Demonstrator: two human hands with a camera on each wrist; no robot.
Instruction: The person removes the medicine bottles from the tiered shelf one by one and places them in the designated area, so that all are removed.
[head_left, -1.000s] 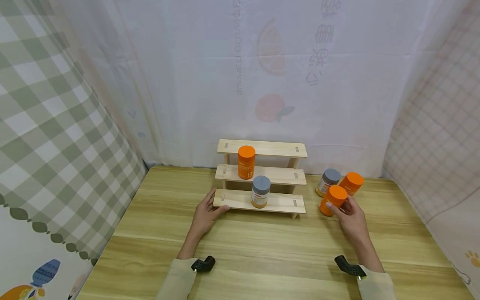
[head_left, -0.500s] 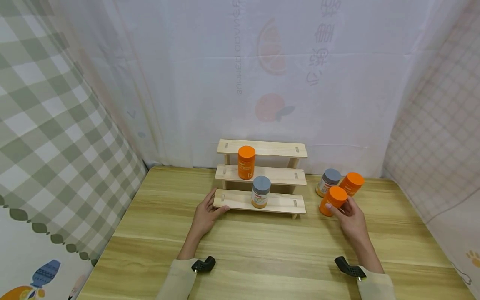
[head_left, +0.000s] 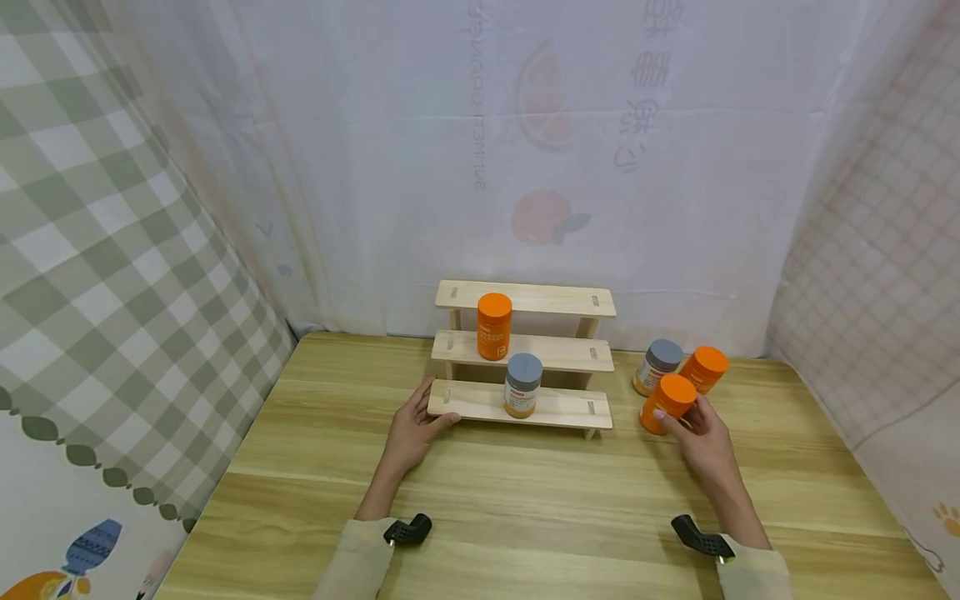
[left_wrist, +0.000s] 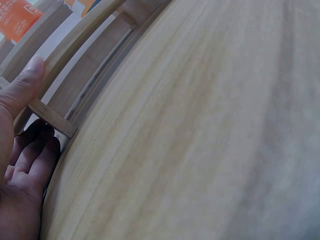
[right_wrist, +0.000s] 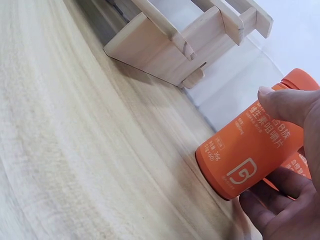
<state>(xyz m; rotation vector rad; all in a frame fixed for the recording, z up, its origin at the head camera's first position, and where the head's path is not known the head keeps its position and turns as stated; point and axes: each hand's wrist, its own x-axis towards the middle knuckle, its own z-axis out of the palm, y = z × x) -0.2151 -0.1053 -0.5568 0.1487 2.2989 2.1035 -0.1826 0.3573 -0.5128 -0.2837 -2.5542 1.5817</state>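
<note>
My left hand point(head_left: 408, 432) holds the left end of the lowest step of a three-tier wooden display stand point(head_left: 472, 403). In the left wrist view its thumb lies along the board's edge, the other fingers down by the leg. A grey-capped pill bottle point(head_left: 521, 392) stands upright on that step, and an orange pill bottle point(head_left: 493, 333) on the middle one. At the right, my right hand point(head_left: 707, 440) grips another orange pill bottle point(right_wrist: 245, 145) between thumb and fingers. Its base is right at the tabletop in the right wrist view, and its label faces the camera.
Just behind the gripped bottle stand a second grey-capped bottle point(head_left: 660, 360) and one more orange bottle point(head_left: 705, 367). The wood-grain table point(head_left: 540, 508) ends at a pale printed curtain point(head_left: 375, 208) at the back. Cloth hangs at both sides, checked green point(head_left: 112, 208) on the left.
</note>
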